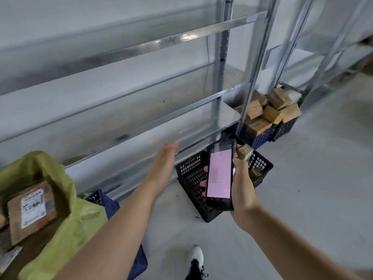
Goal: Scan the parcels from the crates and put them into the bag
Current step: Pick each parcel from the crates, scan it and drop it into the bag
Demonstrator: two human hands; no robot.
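Fingers of the right hand (241, 184) wrap round a handheld scanner (220, 174), its pink-lit screen tilted up toward the face, probably so the reading can be checked while the other arm works. The left hand (164, 166) is empty, fingers straight and together, stretched out toward the black crate (193, 178) on the floor just beyond it, as if going for the next parcel.

That near crate sits at an angle below the scanner, and only a few small parcels (245, 152) show at its far right end; most of its inside is hidden behind the device, so how many remain is hard to say. Farther right, a blue crate (260, 138) stands heaped with cardboard boxes (270, 110), beside the metal shelving (141, 93).

At the near left, the green bag (66, 209) stands with its mouth open within easy reach, a labelled parcel (32, 211) lying inside. A white and black shoe (196, 261) shows on the concrete floor.
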